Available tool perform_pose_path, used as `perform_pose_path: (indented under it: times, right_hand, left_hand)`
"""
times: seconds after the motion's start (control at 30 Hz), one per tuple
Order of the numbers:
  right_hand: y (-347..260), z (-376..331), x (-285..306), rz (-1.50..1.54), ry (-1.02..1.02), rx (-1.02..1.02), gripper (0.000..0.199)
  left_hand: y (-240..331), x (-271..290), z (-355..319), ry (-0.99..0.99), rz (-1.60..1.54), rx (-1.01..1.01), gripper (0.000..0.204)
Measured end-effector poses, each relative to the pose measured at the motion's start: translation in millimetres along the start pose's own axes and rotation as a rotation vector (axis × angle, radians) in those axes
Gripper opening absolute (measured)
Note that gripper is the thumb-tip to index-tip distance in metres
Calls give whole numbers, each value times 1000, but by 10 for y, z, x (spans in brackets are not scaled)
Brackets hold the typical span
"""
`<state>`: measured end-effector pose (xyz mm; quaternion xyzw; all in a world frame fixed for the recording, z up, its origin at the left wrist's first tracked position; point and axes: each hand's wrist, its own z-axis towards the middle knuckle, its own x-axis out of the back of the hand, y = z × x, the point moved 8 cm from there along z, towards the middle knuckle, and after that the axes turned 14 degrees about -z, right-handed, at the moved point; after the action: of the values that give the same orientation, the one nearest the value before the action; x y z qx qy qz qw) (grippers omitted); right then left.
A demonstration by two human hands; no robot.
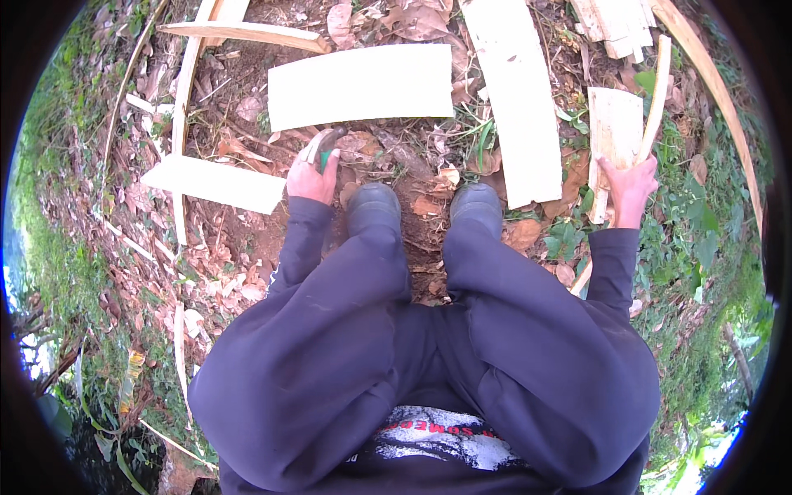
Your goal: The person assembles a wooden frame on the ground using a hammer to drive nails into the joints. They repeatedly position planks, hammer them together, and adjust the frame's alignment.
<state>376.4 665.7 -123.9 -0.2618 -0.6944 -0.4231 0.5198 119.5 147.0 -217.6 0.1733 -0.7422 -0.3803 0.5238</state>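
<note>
My left hand (310, 176) is closed around a small object with a pale edge, a dark curved tip and a bit of green; its kind is hard to make out. Just beyond it a wide pale board (360, 86) lies crosswise, and a shorter pale board (216, 183) reaches to the wrist from the left. At the right, my right hand (630, 183) grips a narrow, slightly curved wood strip (657, 95) that points away from me. Beside the strip, a short wooden slab (614, 124) passes next to the thumb; whether it is held too, I cannot tell.
A long pale board (516, 99) lies lengthwise beyond my right boot (476, 200). Split wood pieces (616, 23) lie at the far right, near a long curved strip (719, 87). More strips (252, 34) cross at the far left. Dry leaves and green plants cover the soil.
</note>
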Motion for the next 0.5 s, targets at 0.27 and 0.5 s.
perform_pose_path:
  times: [0.27, 0.5]
  right_hand:
    - [-19, -62, -79, 25, 145, 101, 104]
    - [-57, -157, 303, 95, 61, 102, 88]
  left_hand:
    - [2, -33, -11, -23, -136, 2, 37]
    - [31, -15, 11, -18, -64, -26, 37]
